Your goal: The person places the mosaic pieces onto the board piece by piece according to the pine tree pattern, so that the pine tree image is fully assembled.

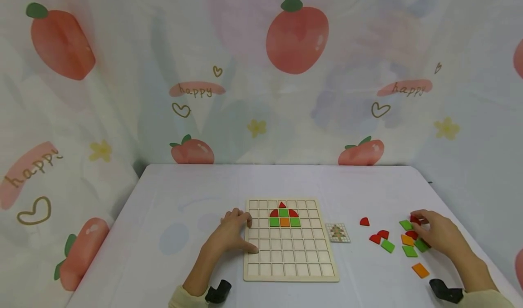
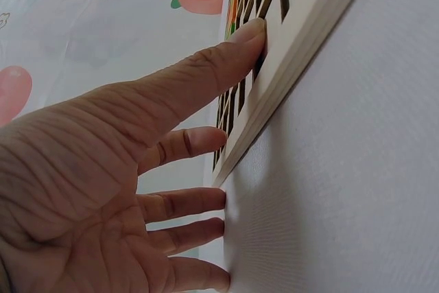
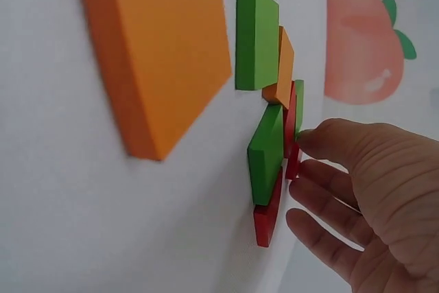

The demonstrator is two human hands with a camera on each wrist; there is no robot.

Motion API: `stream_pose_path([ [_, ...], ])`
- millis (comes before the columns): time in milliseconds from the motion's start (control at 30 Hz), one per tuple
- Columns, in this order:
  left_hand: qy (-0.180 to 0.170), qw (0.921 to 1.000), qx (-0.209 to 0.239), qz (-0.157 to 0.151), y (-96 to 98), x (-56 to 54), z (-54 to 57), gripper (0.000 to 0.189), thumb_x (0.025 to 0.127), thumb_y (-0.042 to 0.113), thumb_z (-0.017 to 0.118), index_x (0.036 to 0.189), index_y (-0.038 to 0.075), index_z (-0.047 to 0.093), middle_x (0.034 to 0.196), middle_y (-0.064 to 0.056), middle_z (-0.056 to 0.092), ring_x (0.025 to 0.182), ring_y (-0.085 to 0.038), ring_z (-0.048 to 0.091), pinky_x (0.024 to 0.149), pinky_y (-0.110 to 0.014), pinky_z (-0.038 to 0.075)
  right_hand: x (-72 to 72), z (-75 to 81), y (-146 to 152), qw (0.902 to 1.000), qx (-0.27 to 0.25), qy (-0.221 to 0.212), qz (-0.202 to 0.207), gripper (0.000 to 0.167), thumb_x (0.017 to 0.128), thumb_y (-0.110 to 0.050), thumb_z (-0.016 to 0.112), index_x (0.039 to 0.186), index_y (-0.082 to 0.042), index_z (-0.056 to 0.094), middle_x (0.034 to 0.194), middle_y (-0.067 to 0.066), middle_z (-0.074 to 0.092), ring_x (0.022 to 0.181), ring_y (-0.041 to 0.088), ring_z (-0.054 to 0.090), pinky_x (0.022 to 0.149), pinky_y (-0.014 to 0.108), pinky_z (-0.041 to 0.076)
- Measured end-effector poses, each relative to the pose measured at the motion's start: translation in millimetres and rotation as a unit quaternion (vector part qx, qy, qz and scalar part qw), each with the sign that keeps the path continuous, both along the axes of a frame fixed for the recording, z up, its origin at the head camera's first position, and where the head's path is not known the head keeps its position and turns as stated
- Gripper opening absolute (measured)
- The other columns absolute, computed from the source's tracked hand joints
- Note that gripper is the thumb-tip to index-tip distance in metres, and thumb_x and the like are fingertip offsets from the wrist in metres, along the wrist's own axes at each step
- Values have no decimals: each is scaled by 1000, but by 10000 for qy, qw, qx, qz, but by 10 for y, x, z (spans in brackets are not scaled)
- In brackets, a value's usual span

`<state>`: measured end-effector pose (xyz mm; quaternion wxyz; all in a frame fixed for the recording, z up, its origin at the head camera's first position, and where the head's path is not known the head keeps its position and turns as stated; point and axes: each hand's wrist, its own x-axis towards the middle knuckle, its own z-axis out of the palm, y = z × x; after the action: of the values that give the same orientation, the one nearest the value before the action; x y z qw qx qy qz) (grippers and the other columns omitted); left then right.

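Behind board — “happy” on backdrop

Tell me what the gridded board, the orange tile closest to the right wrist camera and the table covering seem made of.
The gridded board: likely wood, matte, judging by its pale tan colour and fine lines along its edge.
The orange tile: painted wood or plastic, smooth and evenly coloured; I can't tell which.
The table covering: probably fabric, matte, with fine weave-like texture.

Near the right edge of the table, a red piece is partly hidden by the right hand. The card is blurred.
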<state>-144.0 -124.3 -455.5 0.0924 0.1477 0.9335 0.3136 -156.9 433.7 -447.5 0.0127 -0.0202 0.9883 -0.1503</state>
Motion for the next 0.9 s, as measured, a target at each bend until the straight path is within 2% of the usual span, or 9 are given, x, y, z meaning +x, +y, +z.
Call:
stream_pose_path([
  [200,1,10000,11,-14,4,0,4,56,64,31,99,99,14,58,117,-11,54,118,-35,48,112,-72,29,-35,-83,49,9998,-94,-21,-160,42,93,-12,71,123,14,57,106,35,63,94,49,59,82,67,49],
  [400,1,10000,-17,16,5,3,4,56,64,30,99,98,14,58,116,-11,54,116,-34,49,111,-71,31,-31,-131,53,9996,-114,157,-203,40,93,-12,70,122,14,58,105,34,64,96,50,58,83,69,47],
  [567,2,10000,-13,25,5,7,19,56,64,30,99,98,14,58,115,-11,54,115,-34,48,111,-71,30,-47,-135,57,9996,-76,202,-173,40,93,-12,70,121,14,59,103,33,64,95,50,58,83,69,47],
  [900,9,10000,31,-27,2,6,24,56,64,29,99,98,13,58,116,-11,54,117,-36,49,111,-74,27,-62,-81,33,9999,17,34,-130,41,93,-12,70,120,16,58,100,29,64,93,47,60,82,67,48],
])
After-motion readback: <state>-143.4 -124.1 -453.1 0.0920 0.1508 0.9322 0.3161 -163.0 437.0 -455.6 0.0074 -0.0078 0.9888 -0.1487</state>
